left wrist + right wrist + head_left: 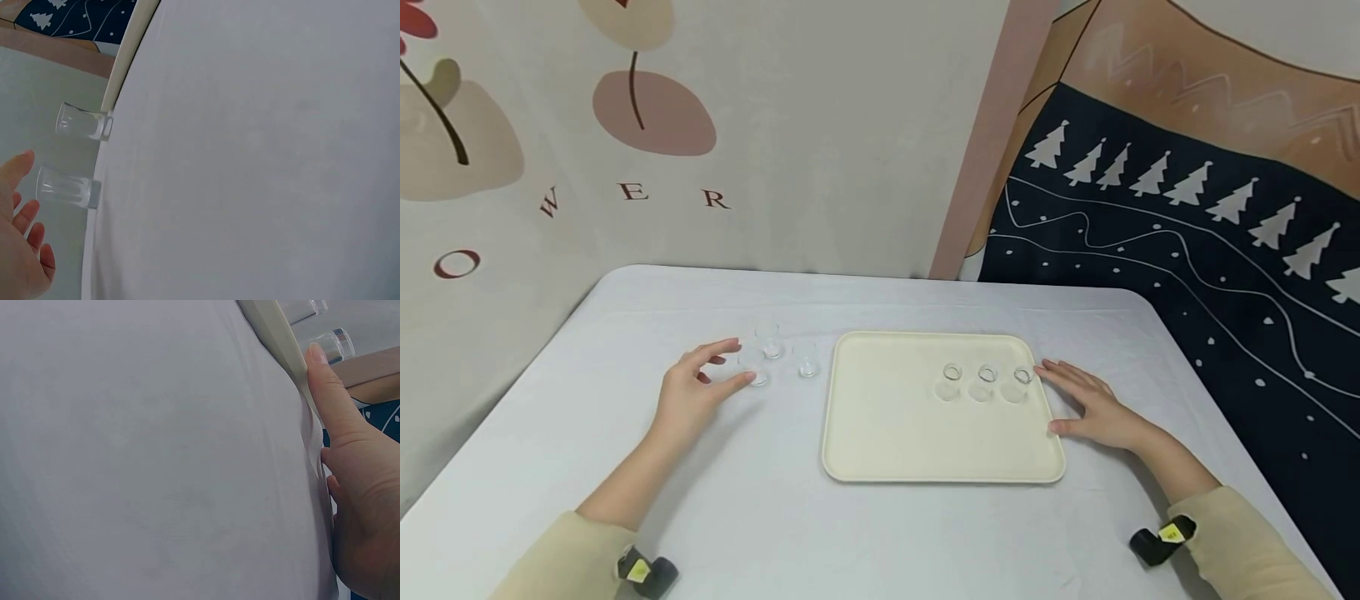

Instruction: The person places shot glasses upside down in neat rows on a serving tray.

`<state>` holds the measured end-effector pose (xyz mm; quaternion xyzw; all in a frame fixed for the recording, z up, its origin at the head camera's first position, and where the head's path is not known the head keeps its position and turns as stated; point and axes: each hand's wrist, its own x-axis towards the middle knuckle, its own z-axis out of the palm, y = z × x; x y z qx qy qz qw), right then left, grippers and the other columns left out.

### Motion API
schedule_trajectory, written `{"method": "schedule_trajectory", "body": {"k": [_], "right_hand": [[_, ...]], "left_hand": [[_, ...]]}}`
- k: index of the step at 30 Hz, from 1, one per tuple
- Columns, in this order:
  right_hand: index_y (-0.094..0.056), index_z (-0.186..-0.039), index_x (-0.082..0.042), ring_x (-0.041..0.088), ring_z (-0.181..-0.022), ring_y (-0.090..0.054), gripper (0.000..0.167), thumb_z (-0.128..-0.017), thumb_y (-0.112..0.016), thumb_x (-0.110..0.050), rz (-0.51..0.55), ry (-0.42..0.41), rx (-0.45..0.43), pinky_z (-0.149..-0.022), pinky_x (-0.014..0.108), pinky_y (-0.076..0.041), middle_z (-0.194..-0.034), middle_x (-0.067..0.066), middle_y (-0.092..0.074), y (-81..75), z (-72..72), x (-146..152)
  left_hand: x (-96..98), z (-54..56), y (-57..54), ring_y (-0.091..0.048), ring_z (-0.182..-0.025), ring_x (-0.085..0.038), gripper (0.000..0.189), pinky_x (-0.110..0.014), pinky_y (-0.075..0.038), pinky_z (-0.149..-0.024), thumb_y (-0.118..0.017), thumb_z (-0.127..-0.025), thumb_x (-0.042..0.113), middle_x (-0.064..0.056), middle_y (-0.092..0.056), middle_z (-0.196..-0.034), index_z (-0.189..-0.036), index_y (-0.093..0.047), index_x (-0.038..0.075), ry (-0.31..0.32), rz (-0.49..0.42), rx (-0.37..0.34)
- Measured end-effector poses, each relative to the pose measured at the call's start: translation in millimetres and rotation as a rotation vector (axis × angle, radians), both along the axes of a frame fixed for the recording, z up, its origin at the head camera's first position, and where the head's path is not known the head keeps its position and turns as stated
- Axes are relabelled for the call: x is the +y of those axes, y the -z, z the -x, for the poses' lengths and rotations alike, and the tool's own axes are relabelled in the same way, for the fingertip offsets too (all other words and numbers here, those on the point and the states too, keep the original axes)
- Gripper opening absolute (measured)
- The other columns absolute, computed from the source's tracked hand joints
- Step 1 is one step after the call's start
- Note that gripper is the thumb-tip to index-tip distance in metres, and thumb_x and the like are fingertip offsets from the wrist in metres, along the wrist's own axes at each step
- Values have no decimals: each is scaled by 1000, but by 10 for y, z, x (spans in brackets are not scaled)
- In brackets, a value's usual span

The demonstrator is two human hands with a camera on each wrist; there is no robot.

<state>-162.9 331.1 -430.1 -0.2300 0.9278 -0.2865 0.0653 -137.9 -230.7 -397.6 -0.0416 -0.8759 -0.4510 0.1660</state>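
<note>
Three small clear glasses stand on the cloth left of the cream tray: a near glass, a back glass and a right glass. My left hand is at the near glass, thumb and forefinger spread apart on its left side. The left wrist view shows the left hand with loosely bent fingers beside a glass. On the tray's right half, three similar glasses stand in a row. My right hand rests at the tray's right edge, fingers extended, thumb against the rim.
A white cloth covers the table. Behind it hangs a pale wall cloth with printed letters, and a dark cloth with white trees is on the right. Each sleeve carries a small black camera.
</note>
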Motion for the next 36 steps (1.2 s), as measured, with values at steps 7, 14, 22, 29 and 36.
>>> {"method": "schedule_trajectory", "body": {"k": [7,14,22,29,36], "right_hand": [[-35,-149,-18,47,-138,-11,82,-80,-76,-35,-5,-6,10,-99,71,-6,-152,22,-24,-1,0,1],[-36,-148,-17,46,-138,-11,82,-79,-77,-35,-7,-2,5,-99,71,-5,-153,22,-24,-4,-3,-9],[-36,-148,-17,46,-138,-11,82,-80,-77,-35,-7,3,2,-99,71,-5,-153,22,-24,-7,-9,-15],[-36,-148,-16,47,-138,-11,82,-80,-77,-35,-5,1,3,-99,71,-5,-152,22,-24,-7,-8,-12],[-36,-148,-17,46,-138,-12,81,-80,-76,-35,-7,-5,10,-99,71,-6,-152,21,-24,5,2,-4]], "left_hand": [[-55,61,105,-48,-104,-22,53,-23,-37,-71,-76,-84,26,-12,-63,-120,-128,-59,4,29,-14,-114],[-86,123,227,-49,-101,-21,53,-20,-39,-69,-78,-82,22,-15,-63,-116,-127,-59,2,22,-10,-155],[-69,156,281,-50,-103,-29,53,-34,-39,-87,-77,-82,17,-21,-59,-110,-125,-57,-5,28,-5,-212],[-39,182,317,-51,-103,-34,48,-46,-40,-90,-76,-83,16,-23,-59,-108,-122,-59,-6,32,43,-218],[-28,183,348,-53,-99,-33,40,-44,-43,-85,-75,-83,12,-21,-60,-105,-117,-63,-5,31,93,-176]]}}
